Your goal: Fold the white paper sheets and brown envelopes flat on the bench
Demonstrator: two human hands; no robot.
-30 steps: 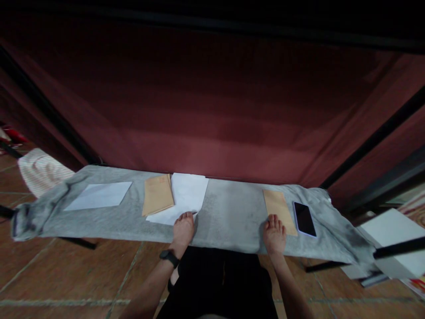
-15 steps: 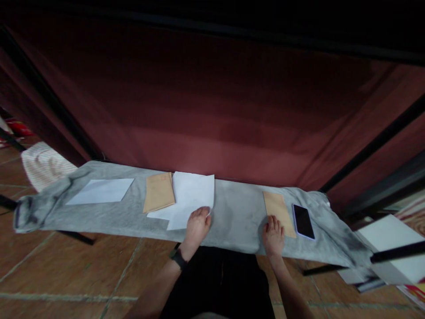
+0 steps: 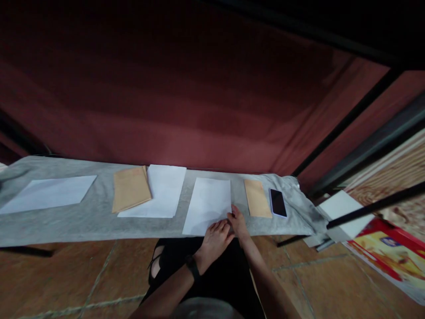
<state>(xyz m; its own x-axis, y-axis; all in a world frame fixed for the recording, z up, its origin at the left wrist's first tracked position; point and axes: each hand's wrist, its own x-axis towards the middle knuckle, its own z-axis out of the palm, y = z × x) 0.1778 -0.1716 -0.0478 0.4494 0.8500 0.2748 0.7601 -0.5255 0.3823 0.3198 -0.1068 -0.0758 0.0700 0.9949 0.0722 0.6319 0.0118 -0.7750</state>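
Observation:
A white sheet of paper [image 3: 209,201] lies in front of me on the grey cloth. My left hand [image 3: 217,239] rests on its near right corner, fingers stretched out and close together. At the sheet's right edge, my right hand [image 3: 238,223] has its fingers bent in a pinch on the paper; the fingertips are partly hidden. The two hands touch or nearly touch. To the right lies a single brown envelope [image 3: 258,199], beside a phone [image 3: 278,203] with a dark screen. On the left, a few brown envelopes [image 3: 131,189] overlap a stack of white paper [image 3: 166,192].
Another white sheet [image 3: 49,192] lies far left. Grey cloth [image 3: 83,228] covers the narrow bench, with a dark red panel [image 3: 199,133] behind it. At right are a black bar [image 3: 375,206], a white box [image 3: 345,212] and a red-and-yellow package [image 3: 392,252] on the tiled floor.
One white sheet now lies apart, to the right of the stack. My left hand has moved right with it; my right hand has left the single envelope. The view has turned right.

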